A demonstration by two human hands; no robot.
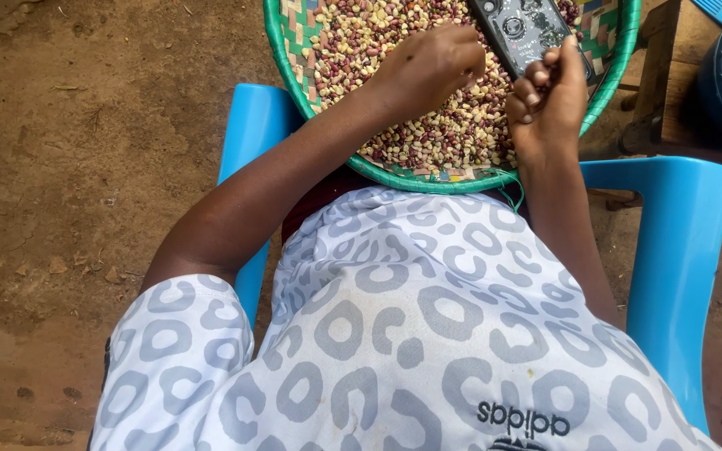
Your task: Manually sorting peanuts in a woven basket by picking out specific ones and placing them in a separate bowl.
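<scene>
Beans [428,125] fill the green woven tray [282,50] on the person's lap; left hand [432,63] curls closed among them, right hand [549,100] pinches a few (a phone [520,29] lies nearby). Small pinches suit sorting best.

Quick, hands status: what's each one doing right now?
Left hand: closed, fingers curled down into the beans in the basket.
Right hand: closed, fingers curled; holding anything cannot be told.

Beans [428,134] are held in a tray [282,50] on the lap; a basin [712,92] is set beside its right edge.
</scene>
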